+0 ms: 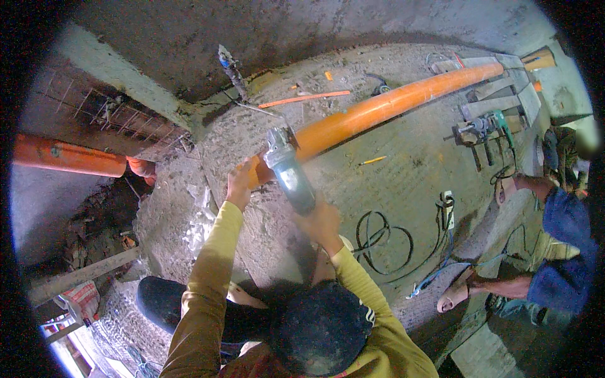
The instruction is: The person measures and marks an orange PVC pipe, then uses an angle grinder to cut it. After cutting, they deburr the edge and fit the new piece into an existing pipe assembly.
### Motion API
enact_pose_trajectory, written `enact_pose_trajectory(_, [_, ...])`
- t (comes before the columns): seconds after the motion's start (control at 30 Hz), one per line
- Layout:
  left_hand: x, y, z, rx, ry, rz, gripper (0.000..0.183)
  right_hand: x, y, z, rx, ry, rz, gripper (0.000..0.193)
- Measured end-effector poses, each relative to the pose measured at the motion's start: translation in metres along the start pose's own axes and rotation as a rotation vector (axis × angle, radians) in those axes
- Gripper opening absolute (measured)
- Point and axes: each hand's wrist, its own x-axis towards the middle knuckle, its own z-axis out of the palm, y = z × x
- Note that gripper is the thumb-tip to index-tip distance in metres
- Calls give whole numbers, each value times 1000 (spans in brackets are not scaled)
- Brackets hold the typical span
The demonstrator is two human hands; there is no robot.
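An angle grinder [293, 179] with a teal body and a metal head is in my right hand [320, 223], the fingers wrapped round its rear end. Its head lies across a long orange pipe [391, 108], close to the pipe's near end. Left of the grinder, my left hand [238, 184] grips that near end. The pipe runs away to the far right along the rough concrete floor [403, 183]. The grinder covers part of the pipe, and I cannot tell whether its disc touches it.
A black cable [384, 252] lies coiled beside a white power strip [448, 211]. A rotary hammer [488, 130] rests near boards at right, and a yellow pencil [373, 160] lies mid-floor. Another person's foot [454, 293] stands at right. An orange pipe [69, 156] crosses the left opening.
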Motion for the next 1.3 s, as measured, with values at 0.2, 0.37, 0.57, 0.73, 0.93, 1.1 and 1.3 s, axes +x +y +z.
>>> enact_pose_trajectory(0.2, [36,-4,-42,29,-69,-6,38,-4,-4,4,4,-35,-60,82])
enact_pose_trajectory(0.37, [28,11,-30,21,-82,-113,41,-1,5,9,-26,-33,-65,85])
enact_pose_trajectory(0.57, [-11,44,18,-168,-349,-246,49,-1,21,12,-21,1,-84,88])
enact_pose_trajectory(0.73, [-13,51,24,-221,-310,-335,52,-3,18,9,-76,-40,-55,91])
enact_pose_trajectory(0.93, [7,47,6,-238,-416,-376,47,1,22,14,-76,-34,-81,94])
enact_pose_trajectory(1.1, [24,45,-6,-175,-263,-427,39,-3,35,20,-44,-5,-138,96])
enact_pose_trajectory(1.3, [38,37,-14,-113,-263,-402,36,-2,35,22,-107,55,-128,91])
